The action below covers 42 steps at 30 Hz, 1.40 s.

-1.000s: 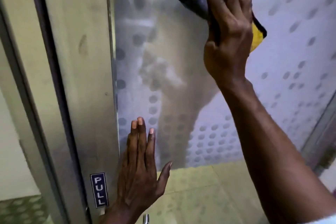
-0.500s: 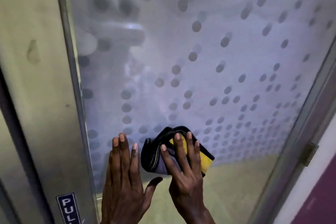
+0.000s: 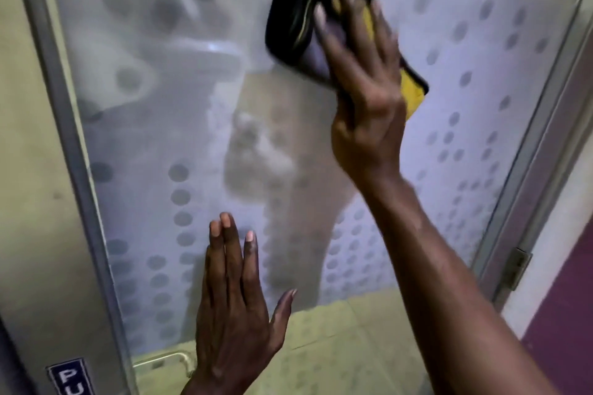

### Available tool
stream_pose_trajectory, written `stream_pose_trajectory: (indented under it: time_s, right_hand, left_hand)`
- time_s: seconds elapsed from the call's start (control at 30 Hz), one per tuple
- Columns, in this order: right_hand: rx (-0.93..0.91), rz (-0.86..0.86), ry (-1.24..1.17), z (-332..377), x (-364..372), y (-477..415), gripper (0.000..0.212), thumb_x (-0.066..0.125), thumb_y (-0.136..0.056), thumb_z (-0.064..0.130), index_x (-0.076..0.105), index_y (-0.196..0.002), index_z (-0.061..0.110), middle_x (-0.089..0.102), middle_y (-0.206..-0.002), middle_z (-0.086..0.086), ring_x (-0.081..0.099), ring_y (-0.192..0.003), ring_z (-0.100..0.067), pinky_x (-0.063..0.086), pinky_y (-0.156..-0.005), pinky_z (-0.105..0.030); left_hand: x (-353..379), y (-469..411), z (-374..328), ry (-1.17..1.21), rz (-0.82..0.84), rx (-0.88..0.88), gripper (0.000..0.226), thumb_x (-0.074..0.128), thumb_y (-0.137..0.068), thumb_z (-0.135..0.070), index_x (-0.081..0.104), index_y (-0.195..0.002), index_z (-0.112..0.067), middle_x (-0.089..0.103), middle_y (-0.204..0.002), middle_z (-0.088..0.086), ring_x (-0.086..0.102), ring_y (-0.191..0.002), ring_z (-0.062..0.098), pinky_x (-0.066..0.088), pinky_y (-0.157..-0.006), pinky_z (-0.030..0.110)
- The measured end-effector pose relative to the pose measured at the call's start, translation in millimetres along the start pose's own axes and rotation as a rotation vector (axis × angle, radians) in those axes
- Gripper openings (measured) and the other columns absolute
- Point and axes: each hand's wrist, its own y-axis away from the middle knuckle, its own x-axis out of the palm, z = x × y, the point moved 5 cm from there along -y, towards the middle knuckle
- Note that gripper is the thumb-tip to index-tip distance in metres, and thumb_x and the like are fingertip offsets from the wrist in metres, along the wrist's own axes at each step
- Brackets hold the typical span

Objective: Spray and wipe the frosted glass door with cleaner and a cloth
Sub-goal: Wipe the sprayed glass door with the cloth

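Note:
The frosted glass door (image 3: 179,125) with rows of grey dots fills the head view. My right hand (image 3: 365,96) presses a black, purple and yellow cloth (image 3: 298,29) flat against the upper part of the glass, fingers straight and spread over it. My left hand (image 3: 234,308) lies flat on the lower glass with straight fingers, holding nothing. No spray bottle is in view.
A metal door frame (image 3: 54,80) runs down the left, with a blue PULL sign (image 3: 69,377) at its foot. Another metal frame (image 3: 545,125) with a hinge (image 3: 516,266) borders the right side. A handle bracket (image 3: 167,357) shows near the bottom edge.
My right hand has swept the cloth from the lower glass, beside my left hand, up to the top. My left hand stays flat on the lower glass.

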Motion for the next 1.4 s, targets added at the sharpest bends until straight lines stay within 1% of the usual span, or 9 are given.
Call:
stream_pose_trajectory:
  time_s: [0.17,0.33,0.5,0.73,0.83,1.0,1.27,1.33,1.4]
  right_hand:
    - [0.072,0.153,0.05,13.8,7.4,163.0,0.068,0.041,-0.102,-0.013,0.053,-0.161,0.019,0.037,-0.176,-0.017,0.026,-0.168,-0.045,0.029,-0.131,-0.072]
    - [0.145,0.368,0.159,20.3,6.7,292.8,0.069,0.021,-0.11,-0.005,0.044,-0.167,0.026,0.029,-0.182,-0.008,0.031,-0.166,-0.046,0.042,-0.122,-0.072]
    - [0.089,0.327,0.138,-0.4,-4.1,241.5,0.07,0.025,-0.107,-0.008,0.05,-0.164,0.025,0.037,-0.178,-0.013,0.03,-0.166,-0.046,0.038,-0.126,-0.072]
    - [0.064,0.017,0.037,-75.1,-37.9,-8.2,0.074,0.047,-0.091,-0.02,0.062,-0.154,0.016,0.047,-0.17,-0.021,0.034,-0.164,-0.048,0.031,-0.133,-0.062]
    - [0.089,-0.044,-0.011,-84.0,-47.0,-56.0,0.085,0.05,-0.077,-0.02,0.062,-0.154,0.014,0.048,-0.17,-0.021,0.034,-0.164,-0.048,0.029,-0.134,-0.061]
    - [0.023,-0.026,0.027,-70.2,-37.0,5.0,0.079,0.048,-0.086,-0.019,0.06,-0.156,0.016,0.045,-0.172,-0.019,0.029,-0.167,-0.044,0.026,-0.134,-0.064]
    - [0.16,0.31,0.181,-55.7,-29.6,273.0,0.088,0.035,-0.093,-0.021,0.045,-0.167,0.026,0.028,-0.182,-0.009,0.025,-0.168,-0.045,0.033,-0.128,-0.073]
    - [0.154,0.357,0.213,-61.1,-31.8,289.5,0.094,0.034,-0.089,-0.023,0.043,-0.167,0.028,0.028,-0.182,-0.008,0.026,-0.168,-0.044,0.035,-0.127,-0.072]
    - [0.123,0.346,0.186,-68.1,-36.4,272.2,0.08,0.033,-0.099,-0.018,0.049,-0.164,0.026,0.035,-0.179,-0.011,0.028,-0.167,-0.045,0.036,-0.126,-0.072]
  left_hand:
    - [3.2,5.2,0.0,-0.03,-0.031,0.007,0.116,0.082,-0.09,-0.054,0.026,-0.172,0.006,0.018,-0.183,0.033,0.02,-0.172,0.052,0.017,-0.144,0.051]
    - [5.7,4.7,-9.5,-0.072,-0.016,0.046,0.117,0.086,-0.082,-0.038,0.026,-0.171,0.008,0.016,-0.183,0.036,0.017,-0.172,0.054,0.013,-0.144,0.05]
    - [11.3,-1.3,-28.3,-0.038,0.024,0.085,0.116,0.086,-0.084,-0.045,0.029,-0.169,0.009,0.016,-0.183,0.035,0.015,-0.173,0.052,0.014,-0.144,0.05]
    - [21.3,0.2,-35.5,-0.068,0.054,0.058,0.114,0.079,-0.09,-0.054,0.028,-0.17,0.009,0.018,-0.182,0.036,0.017,-0.173,0.052,0.031,-0.134,0.061]
    - [24.6,2.6,-37.0,-0.068,0.036,0.018,0.115,0.08,-0.088,-0.051,0.027,-0.171,0.008,0.018,-0.183,0.035,0.017,-0.173,0.053,0.033,-0.133,0.062]
    - [37.9,-4.2,-61.1,-0.005,0.024,0.027,0.118,0.085,-0.085,-0.049,0.027,-0.17,0.009,0.016,-0.183,0.036,0.017,-0.172,0.055,0.025,-0.14,0.057]
    - [53.7,-6.3,-67.6,0.012,0.019,0.047,0.111,0.069,-0.094,-0.058,0.024,-0.173,0.005,0.015,-0.184,0.034,0.015,-0.173,0.053,0.013,-0.144,0.052]
    - [54.4,-6.4,-64.4,-0.006,0.035,0.061,0.105,0.057,-0.1,-0.061,0.022,-0.173,0.006,0.014,-0.184,0.033,0.014,-0.173,0.053,0.011,-0.145,0.051]
    - [53.3,-8.2,-64.5,-0.015,0.037,0.065,0.106,0.059,-0.1,-0.061,0.022,-0.174,0.006,0.012,-0.184,0.033,0.012,-0.173,0.053,0.011,-0.145,0.052]
